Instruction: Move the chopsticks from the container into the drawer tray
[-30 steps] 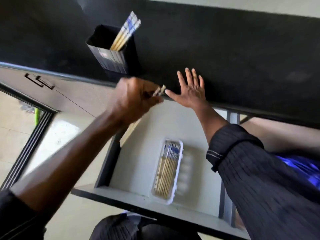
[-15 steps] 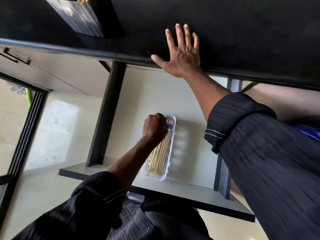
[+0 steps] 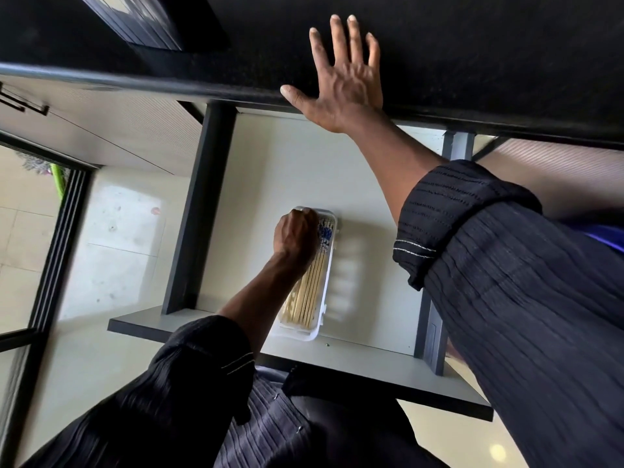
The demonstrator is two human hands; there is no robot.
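Observation:
A white plastic tray [image 3: 305, 336] lies lengthwise on the floor of the open drawer [image 3: 378, 204]. Several pale wooden chopsticks [image 3: 311, 292] with blue-patterned tops lie in it. My left hand [image 3: 296, 240] is down in the far end of the tray, with its fingers curled over the patterned ends of the chopsticks; what is inside the fist is hidden. My right hand [image 3: 341, 91] lies flat on the black countertop's front edge, fingers spread, holding nothing. The black ribbed container [image 3: 148, 23] stands on the counter at the top left, its upper part cut off by the frame.
The black countertop [image 3: 489, 52] overhangs the back of the drawer. Dark drawer rails run along the left [image 3: 199, 211] and right [image 3: 435, 332] sides. A cabinet front with a handle [image 3: 23, 103] is at the left, above a pale tiled floor.
My left hand carried chopsticks from counter height down into the tray and now rests at its far end. The view dropped, so the container slid to the top edge. My right hand stayed on the counter.

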